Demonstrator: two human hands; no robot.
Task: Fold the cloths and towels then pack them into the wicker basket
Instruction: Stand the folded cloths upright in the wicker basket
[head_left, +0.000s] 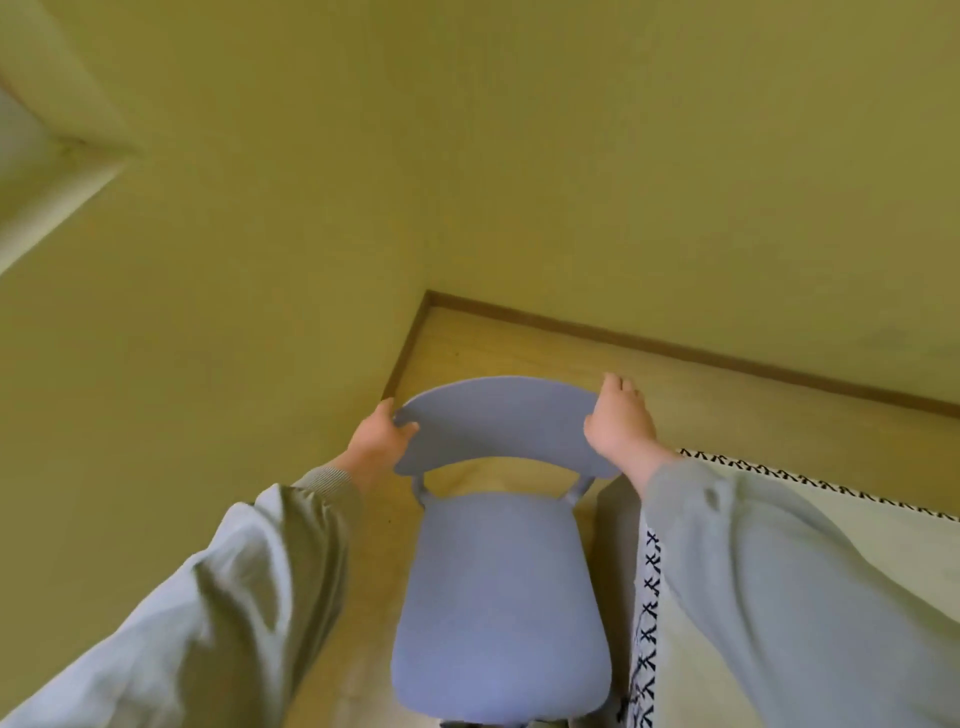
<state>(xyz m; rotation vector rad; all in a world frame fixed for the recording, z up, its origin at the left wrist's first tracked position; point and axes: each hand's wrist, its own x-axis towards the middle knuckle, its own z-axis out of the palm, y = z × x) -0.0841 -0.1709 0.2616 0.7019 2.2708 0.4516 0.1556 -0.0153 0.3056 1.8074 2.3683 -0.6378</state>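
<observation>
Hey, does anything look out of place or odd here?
Nothing looks spilled or damaged. The odd part: the left hand and right hand both grip the backrest of a blue chair in the room's corner, and no cloths, towels or wicker basket are in view.

Domestic room, a corner of a home. Plain olive-yellow walls (519, 156) meet at a corner, with a dark wooden skirting board (675, 345) along their foot. Pale wood floor (519, 348). A tatami-like mat (883, 545) with black-and-white patterned edging (649, 587) lies at right. A blue-grey chair (498, 597) stands beside it. No work fittings.
</observation>
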